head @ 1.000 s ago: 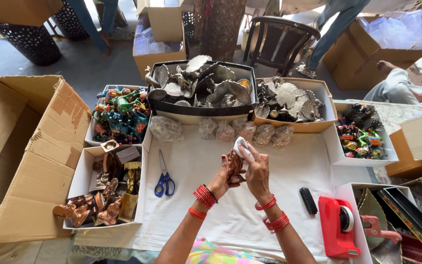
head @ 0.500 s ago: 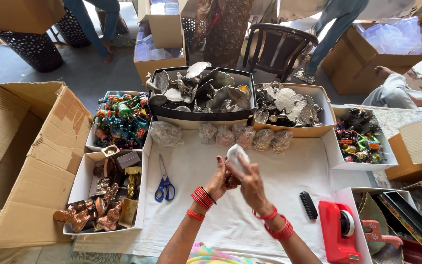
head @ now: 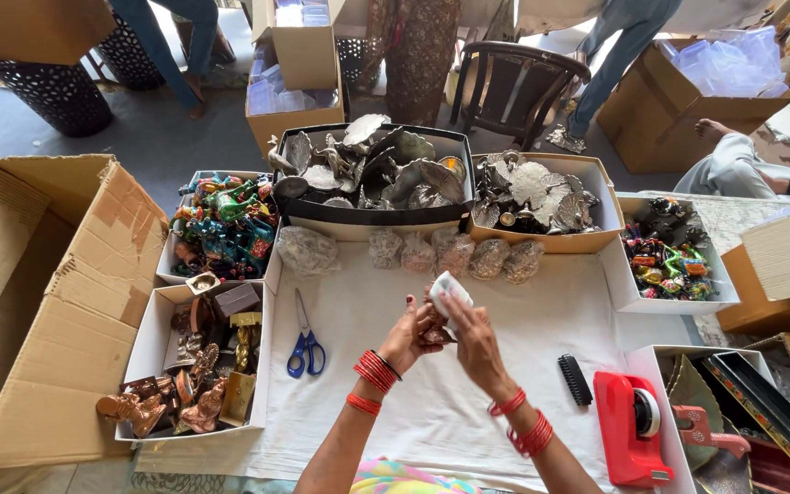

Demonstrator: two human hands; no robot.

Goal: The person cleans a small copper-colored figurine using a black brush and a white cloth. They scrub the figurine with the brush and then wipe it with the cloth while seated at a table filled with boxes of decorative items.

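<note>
Though set far left, well apart from the hands, open cardboard box (head: 38,302) and white box of copper figurines (head: 198,366) within easy reach, blue scissors (head: 305,348) flat on the white cloth (head: 432,412) just beside, probably kept handy. At centre, left hand (head: 411,334) curled under a small brown figurine (head: 436,336) raised above the cloth, right hand (head: 473,343) closed on it from the other side, pinching a white wrapper (head: 451,291) against its top, seemingly to keep the sheet snug; red tape dispenser (head: 631,428) near at right. Against a second ago: wrapper drawn further over, less brown showing.
</note>
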